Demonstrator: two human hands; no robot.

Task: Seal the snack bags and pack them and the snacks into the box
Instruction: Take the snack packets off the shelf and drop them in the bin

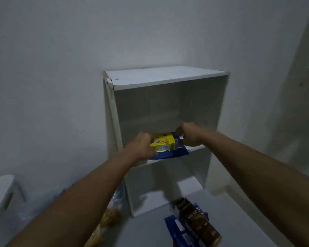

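Observation:
A yellow snack box [163, 143] lies on top of a blue snack packet [169, 155] on the upper shelf of a white open cabinet [166, 77]. My left hand [141, 146] grips the left end of the yellow box with curled fingers. At the box's right end, my right hand [188, 135] curls round the stack; which packet it holds is hidden. Both forearms reach in from below.
On the floor in front of the cabinet lie a dark brown snack box [197, 222] over blue packets [176, 230], and a clear bag of pale snacks [109, 217] at the lower left. A white stool [2, 191] stands at the far left. A white wall is behind.

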